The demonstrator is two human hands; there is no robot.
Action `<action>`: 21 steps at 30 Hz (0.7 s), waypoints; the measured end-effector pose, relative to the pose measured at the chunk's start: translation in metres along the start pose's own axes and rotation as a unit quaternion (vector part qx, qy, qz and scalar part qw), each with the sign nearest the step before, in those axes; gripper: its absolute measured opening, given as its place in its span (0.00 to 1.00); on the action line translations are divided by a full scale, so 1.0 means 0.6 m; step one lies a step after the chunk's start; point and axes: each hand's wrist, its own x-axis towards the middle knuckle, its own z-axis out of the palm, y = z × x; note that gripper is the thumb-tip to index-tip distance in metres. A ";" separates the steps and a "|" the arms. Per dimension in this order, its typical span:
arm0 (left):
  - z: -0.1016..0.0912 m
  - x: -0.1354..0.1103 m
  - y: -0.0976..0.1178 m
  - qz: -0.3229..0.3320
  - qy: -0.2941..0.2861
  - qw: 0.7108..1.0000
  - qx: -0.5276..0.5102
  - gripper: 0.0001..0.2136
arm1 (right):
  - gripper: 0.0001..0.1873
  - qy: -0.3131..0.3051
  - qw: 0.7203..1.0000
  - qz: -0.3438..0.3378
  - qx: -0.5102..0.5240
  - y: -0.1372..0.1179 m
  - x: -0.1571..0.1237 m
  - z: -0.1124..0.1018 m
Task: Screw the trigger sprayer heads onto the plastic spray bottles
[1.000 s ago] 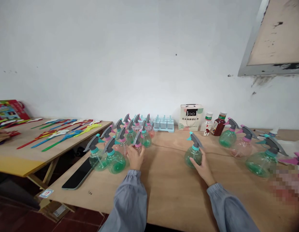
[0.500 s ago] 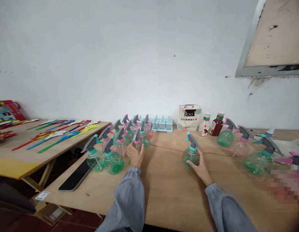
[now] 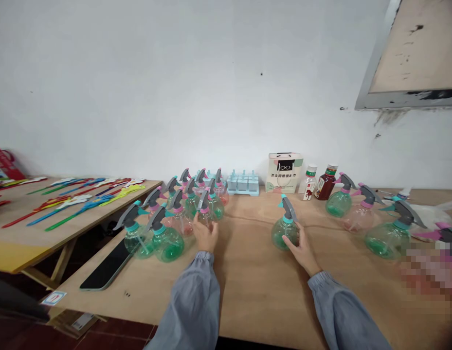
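My left hand (image 3: 206, 236) wraps around a pink spray bottle (image 3: 203, 214) at the right edge of a cluster of several green and pink spray bottles (image 3: 167, 240). My right hand (image 3: 302, 249) cups the right side of a lone green spray bottle (image 3: 284, 228) with a grey trigger head, which stands upright in the middle of the wooden table (image 3: 255, 287). Both sleeves are grey.
Three more spray bottles (image 3: 388, 236) stand at the right. At the back are a light blue mould tray (image 3: 243, 183), a small carton (image 3: 284, 173) and two drink bottles (image 3: 318, 182). A black phone (image 3: 107, 266) lies near the left edge. Colourful sticks (image 3: 76, 199) cover a side table.
The view has drifted slightly, so everything sits a little lower-left. Both hands have stayed on their bottles. The lone green bottle's head now tilts a little.
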 end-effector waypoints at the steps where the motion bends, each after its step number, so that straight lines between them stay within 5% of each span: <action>1: 0.000 0.000 0.000 0.004 0.001 1.000 0.003 0.32 | 0.37 0.000 1.000 0.002 0.000 0.000 0.000 0.000; 10: -0.041 -0.020 0.029 0.107 0.141 0.982 -0.068 0.20 | 0.34 0.030 0.999 -0.001 -0.028 -0.015 -0.014 0.016; 12: -0.040 -0.038 0.053 0.170 0.098 0.975 -0.106 0.20 | 0.33 -0.010 1.000 -0.018 -0.020 -0.033 -0.031 0.029; 15: -0.030 -0.069 0.104 0.237 -0.062 0.949 -0.198 0.30 | 0.32 -0.085 0.995 -0.048 0.011 -0.061 -0.064 0.056; 18: -0.021 -0.094 0.154 0.170 -0.226 0.920 -0.271 0.46 | 0.40 -0.137 0.987 -0.072 0.031 -0.079 -0.097 0.083; 21: -0.021 -0.103 0.184 0.068 -0.282 0.908 -0.301 0.47 | 0.52 -0.179 0.981 -0.073 0.013 -0.081 -0.113 0.096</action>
